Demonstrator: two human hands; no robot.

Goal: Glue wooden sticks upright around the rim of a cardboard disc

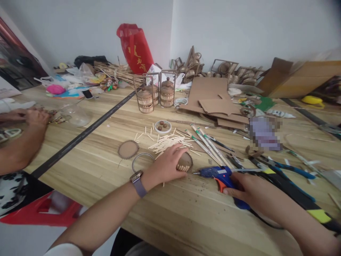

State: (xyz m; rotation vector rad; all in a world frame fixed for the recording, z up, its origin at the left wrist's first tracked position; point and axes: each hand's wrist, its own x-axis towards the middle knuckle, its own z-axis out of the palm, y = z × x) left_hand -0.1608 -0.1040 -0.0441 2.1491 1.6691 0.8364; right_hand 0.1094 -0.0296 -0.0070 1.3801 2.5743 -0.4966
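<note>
My left hand [167, 165], with a watch on its wrist, curls its thumb and fingers around a small round cardboard basket piece [186, 160]. Short pale sticks stand along the near edge of that piece. My right hand [253, 188] grips a blue hot glue gun [213, 172] with an orange trigger and a lit red light. Its nozzle points left, close to the basket piece but apart from it. Just beyond my left hand lies a loose pile of short wooden sticks [170, 142]. A cardboard disc [128, 149] and a thin ring [142, 161] rest on the left.
A white dish [163, 126] holds brown beads. Finished lidded baskets [145, 101] stand behind it. Pliers [287, 165], a black-and-yellow tool [290, 192] and cardboard sheets [207, 92] lie to the right. Another person's hands [36, 117] work at the far left.
</note>
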